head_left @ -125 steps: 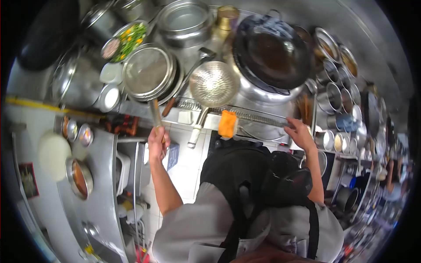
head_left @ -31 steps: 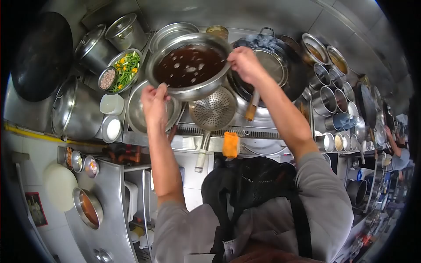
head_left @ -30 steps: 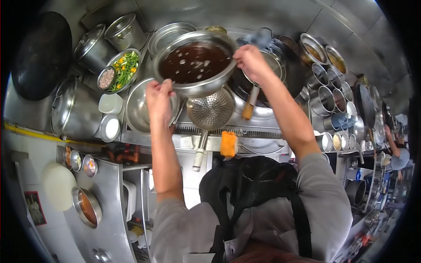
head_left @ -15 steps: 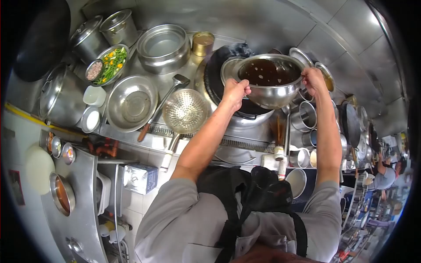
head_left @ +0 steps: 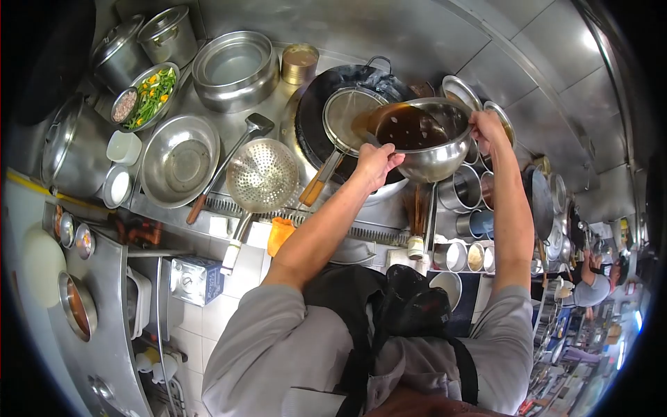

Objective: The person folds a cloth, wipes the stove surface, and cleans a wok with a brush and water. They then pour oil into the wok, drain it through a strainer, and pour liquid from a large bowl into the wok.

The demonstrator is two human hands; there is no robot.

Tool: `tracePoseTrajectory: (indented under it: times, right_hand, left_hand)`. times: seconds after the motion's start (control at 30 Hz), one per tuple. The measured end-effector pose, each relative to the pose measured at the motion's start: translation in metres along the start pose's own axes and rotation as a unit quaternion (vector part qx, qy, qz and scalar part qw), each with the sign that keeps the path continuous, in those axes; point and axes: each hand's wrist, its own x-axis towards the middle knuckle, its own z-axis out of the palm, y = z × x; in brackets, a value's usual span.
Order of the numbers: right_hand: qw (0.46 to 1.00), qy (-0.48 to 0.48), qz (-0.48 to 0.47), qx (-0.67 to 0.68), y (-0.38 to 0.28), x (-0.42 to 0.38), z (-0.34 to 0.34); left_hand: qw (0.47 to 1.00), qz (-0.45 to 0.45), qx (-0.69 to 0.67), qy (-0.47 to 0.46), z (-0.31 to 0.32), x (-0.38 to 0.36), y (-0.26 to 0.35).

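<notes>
Both hands grip a steel bowl (head_left: 436,162) of dark brown liquid (head_left: 410,131), tilted to the left above the stove. My left hand (head_left: 379,165) pinches its near left rim; my right hand (head_left: 488,130) is closed on the right rim. Brown liquid spills over the left lip onto a round mesh strainer (head_left: 347,115). The strainer lies over a black wok (head_left: 311,108), its wooden handle pointing toward me. How much liquid has landed inside the wok is hidden by the mesh and bowl.
Left of the wok are a perforated skimmer (head_left: 262,175), a spatula (head_left: 258,125) and a wide steel basin (head_left: 182,161). A large steel pot (head_left: 236,83) and a tin can (head_left: 300,64) stand behind. Steel containers (head_left: 460,187) crowd the right. A person (head_left: 594,285) stands far right.
The bowl has tipped left from nearly level, and liquid now pours over its lip. My view has shifted, exposing more of the strainer with its handle and an orange cloth.
</notes>
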Motion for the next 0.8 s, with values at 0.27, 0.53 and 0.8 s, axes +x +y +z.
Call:
tracePoseTrajectory:
  times: [0.27, 0.53, 0.8]
  right_hand:
    - [0.998, -0.002, -0.016, -0.058, -0.035, 0.011, 0.02]
    - [0.984, 0.022, -0.069, -0.161, -0.058, 0.036, 0.047]
    - [0.908, 0.061, -0.104, -0.401, -0.099, 0.04, 0.085]
  left_hand:
    - [0.998, -0.027, -0.044, -0.029, 0.004, 0.003, 0.001]
    - [0.993, -0.062, -0.097, 0.007, 0.009, 0.011, 0.008]
    - [0.971, -0.12, -0.206, -0.018, 0.003, 0.038, -0.01]
